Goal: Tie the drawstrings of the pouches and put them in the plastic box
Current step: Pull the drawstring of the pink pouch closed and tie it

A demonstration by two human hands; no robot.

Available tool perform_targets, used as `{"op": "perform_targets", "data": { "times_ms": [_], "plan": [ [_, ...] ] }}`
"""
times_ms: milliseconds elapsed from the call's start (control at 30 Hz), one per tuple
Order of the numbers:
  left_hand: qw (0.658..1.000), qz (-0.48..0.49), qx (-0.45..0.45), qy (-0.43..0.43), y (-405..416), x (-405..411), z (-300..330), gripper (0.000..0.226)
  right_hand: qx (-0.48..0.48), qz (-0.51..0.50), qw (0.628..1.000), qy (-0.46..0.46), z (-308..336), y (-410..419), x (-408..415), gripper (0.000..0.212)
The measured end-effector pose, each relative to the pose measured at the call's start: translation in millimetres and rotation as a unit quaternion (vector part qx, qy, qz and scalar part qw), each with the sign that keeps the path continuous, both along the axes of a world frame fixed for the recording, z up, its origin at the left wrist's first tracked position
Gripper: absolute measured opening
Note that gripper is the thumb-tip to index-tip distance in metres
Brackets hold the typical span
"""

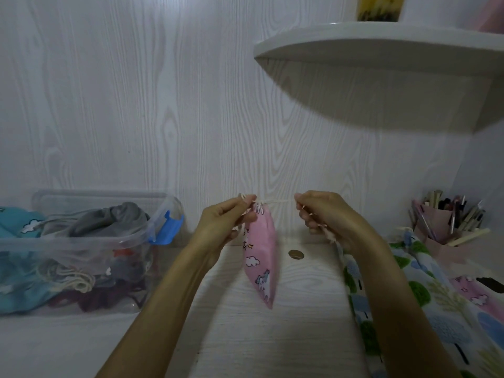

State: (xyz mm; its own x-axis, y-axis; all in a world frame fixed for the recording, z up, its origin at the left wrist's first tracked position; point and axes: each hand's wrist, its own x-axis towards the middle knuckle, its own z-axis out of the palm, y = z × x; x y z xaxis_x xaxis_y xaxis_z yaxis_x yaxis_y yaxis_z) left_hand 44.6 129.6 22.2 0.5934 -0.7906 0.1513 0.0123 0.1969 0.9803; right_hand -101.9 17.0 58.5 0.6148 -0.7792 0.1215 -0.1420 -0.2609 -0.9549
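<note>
Two bare forearms reached up from the bottom edge over the pale wood-grain counter point(245, 336). To the right, lying on the counter beside the right forearm, was a pouch with a tree print point(403, 309), and past it another pink one point(474, 293) showed at the frame's edge.

Between the arms hung a pink pouch point(261, 260) printed with unicorns and clouds, its tip lifted just clear of the counter, its gathered mouth up at the hands. The left hand point(221, 230) was closed, fingers pinched on the white drawstring point(275, 201) right at the pouch's mouth. The right hand point(324, 214) was also closed, pinching the other end, and the string ran taut between the two hands.

A small round hole point(296, 254) sat in the counter just right of the pouch.

On the left stood the clear plastic box point(81, 241) with a blue latch point(169, 227), already holding a grey pouch point(109, 222), a blue cloud-print one point(19, 227) and some darker ones underneath. At the far right a pink holder of pens point(447, 222) stood against the wall. Above it, a white curved shelf point(381, 50) jutted from the panelled wall.
</note>
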Motion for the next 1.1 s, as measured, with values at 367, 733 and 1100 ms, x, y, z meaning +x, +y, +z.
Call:
{"op": "perform_targets", "data": {
  "times_ms": [367, 733, 1100],
  "plan": [
    [0.993, -0.102, 0.052, 0.03, 3, 17, 4, 0.021, -0.019, 0.06, 0.986, 0.151, -17, -8, 5, 0.025],
    [0.879, -0.23, 0.25, -0.334, 0, -13, 3, 0.043, -0.16, 0.107, 0.974, 0.118, 1, 20, 12, 0.028],
    [0.967, -0.181, 0.173, -0.048, 1, 5, 2, 0.023, -0.144, 0.17, 0.945, 0.238, -1, 7, 0, 0.025]
  ]
}}
